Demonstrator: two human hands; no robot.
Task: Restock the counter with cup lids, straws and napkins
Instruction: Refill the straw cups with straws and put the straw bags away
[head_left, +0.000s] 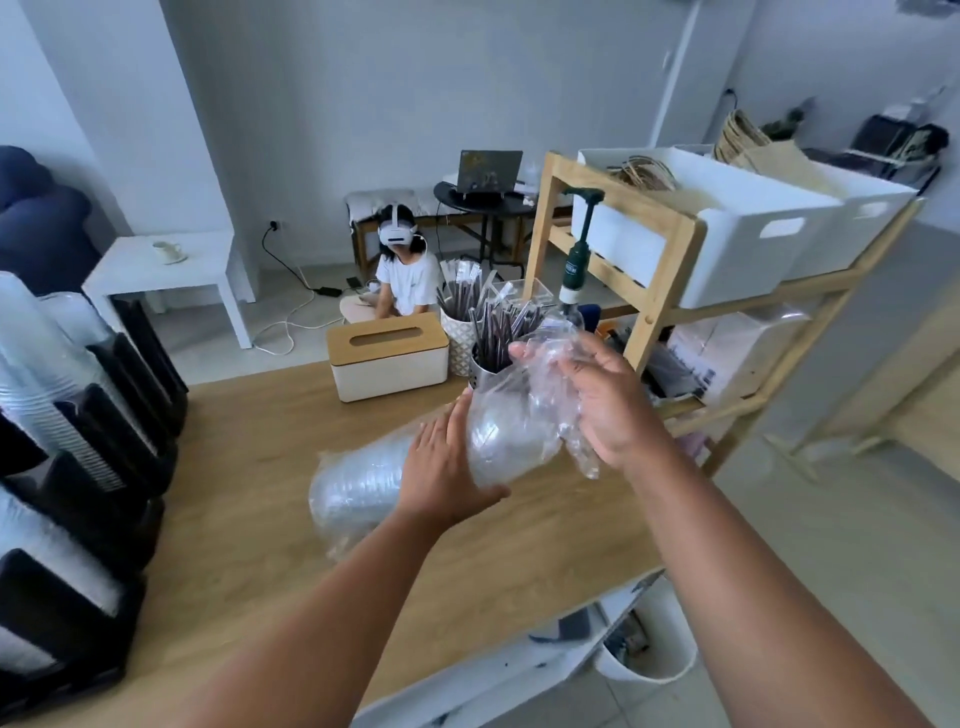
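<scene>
A clear plastic sleeve of stacked cup lids (363, 486) is held slanted above the wooden counter (249, 467). My left hand (447, 467) wraps around the middle of the sleeve. My right hand (597, 400) grips the crumpled open end of the plastic at the upper right. Behind the sleeve stand two holders full of wrapped straws (493, 332) and a white napkin box with a wooden lid (387, 358). Black lid racks (93, 452) with stacked clear lids line the left edge.
A wooden shelf (670, 291) with white bins (727, 244) stands at the right, with a pump bottle (576, 260) beside it. A person with a headset (402, 270) sits on the floor beyond the counter. A white bin (649, 654) stands below the counter's right edge.
</scene>
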